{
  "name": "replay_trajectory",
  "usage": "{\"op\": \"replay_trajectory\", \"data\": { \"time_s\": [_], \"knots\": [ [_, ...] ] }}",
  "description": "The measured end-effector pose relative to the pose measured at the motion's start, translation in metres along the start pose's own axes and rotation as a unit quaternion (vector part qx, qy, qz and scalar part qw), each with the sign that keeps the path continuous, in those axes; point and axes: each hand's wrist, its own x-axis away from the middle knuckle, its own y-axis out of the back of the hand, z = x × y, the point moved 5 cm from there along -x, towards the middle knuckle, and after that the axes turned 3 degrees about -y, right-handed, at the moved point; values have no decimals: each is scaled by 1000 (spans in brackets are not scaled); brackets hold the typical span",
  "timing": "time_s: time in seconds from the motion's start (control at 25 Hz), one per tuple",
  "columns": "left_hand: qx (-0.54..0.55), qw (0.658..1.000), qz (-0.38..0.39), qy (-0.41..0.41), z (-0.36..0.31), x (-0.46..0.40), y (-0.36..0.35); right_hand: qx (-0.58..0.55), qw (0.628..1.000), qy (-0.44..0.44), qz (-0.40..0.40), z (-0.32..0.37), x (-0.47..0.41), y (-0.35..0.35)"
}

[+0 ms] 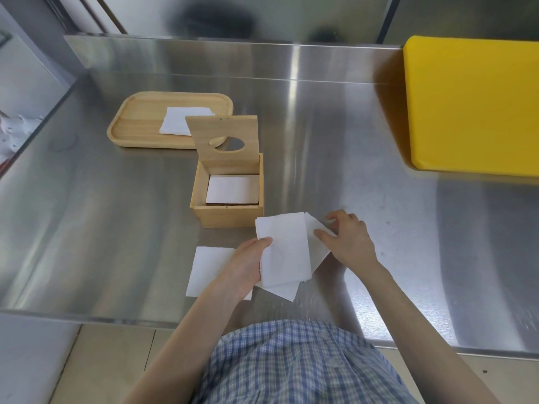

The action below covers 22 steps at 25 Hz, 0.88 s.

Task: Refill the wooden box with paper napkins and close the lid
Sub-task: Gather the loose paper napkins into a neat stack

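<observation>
Steel table (pixel 116 228) carries the wooden box (pixel 227 199), its lid (pixel 226 141) upright, napkins inside. Just before it, left hand (pixel 248 266) and right hand (pixel 350 240) pinch a folded napkin (pixel 287 249), long axis running away from the person.

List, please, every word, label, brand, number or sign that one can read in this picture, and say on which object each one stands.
None: no readable text appears anywhere.
Wooden box and its raised lid: plain wood, no print.
Wooden tray: no mark.
Paper napkins held by the left hand and the right hand: only faint embossing, not legible.
Yellow board: blank.
</observation>
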Motion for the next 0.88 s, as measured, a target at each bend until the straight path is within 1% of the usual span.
{"op": "replay_trajectory", "data": {
  "time_s": [0.08, 0.2, 0.32, 0.4, 0.48, 0.56, 0.68, 0.8, 0.88],
  "knots": [
    [1, 1000, -8, 3, 1, -1, 3, 71, 997, -6, 16, -1, -1, -9],
    [20, 1000, -7, 11, 7, -4, 7, 144, 989, -11, 14, 0, -1, -17],
    [19, 999, -36, 28, 11, -5, 13, 156, 987, -27, 27, 1, -4, -17],
    [36, 998, -35, 28, 10, -4, 12, 148, 987, -37, 48, -2, -5, -18],
    [44, 998, -32, 22, 9, -2, 10, 113, 991, -35, 56, -3, -3, -19],
    [44, 998, -37, 16, 9, 0, 9, 40, 997, -36, 51, -5, 1, -17],
    [51, 998, -18, 15, 9, 1, 9, -77, 997, -21, 20, -6, 3, -8],
    [63, 998, 2, 16, 8, 2, 7, -194, 981, -12, -26, -4, 8, 12],
    [72, 997, 19, 11, 6, 1, 5, -250, 967, -2, -51, -2, 11, 25]
  ]
}}
